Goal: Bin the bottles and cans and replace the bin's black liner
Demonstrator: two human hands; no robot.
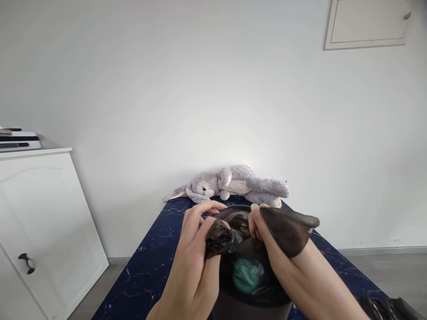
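My left hand (195, 249) is closed, pinching a bunched corner of a black plastic bag (247, 262) between thumb and fingers. My right hand (267, 240) is closed on the bag's other corner, which drapes over the back of that hand and wrist. The two hands meet above the bag. The bag sits in a dark round bin (240, 306) on the table, and something green (246, 275) shows through the plastic inside it.
A dark blue marbled table (147, 271) runs away from me to a white wall. A grey plush rabbit (230, 184) lies at its far end. A white cabinet (40, 222) stands at the left. More black plastic (387, 309) lies at the bottom right.
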